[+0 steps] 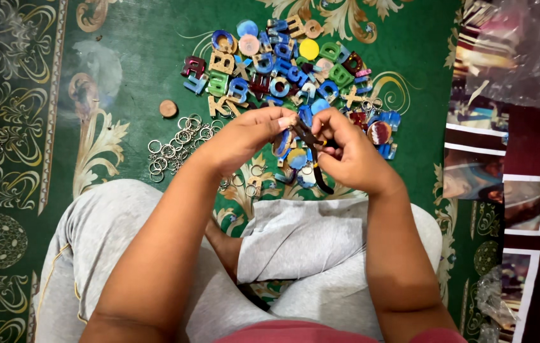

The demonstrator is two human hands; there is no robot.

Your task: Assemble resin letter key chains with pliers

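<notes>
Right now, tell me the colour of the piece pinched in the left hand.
Blue piece, pinched by the left hand; the head view shows it.

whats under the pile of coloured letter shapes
The pile of coloured resin letter shapes lies on a green patterned carpet. Whatever sits beneath the heaped pieces is covered.
</notes>
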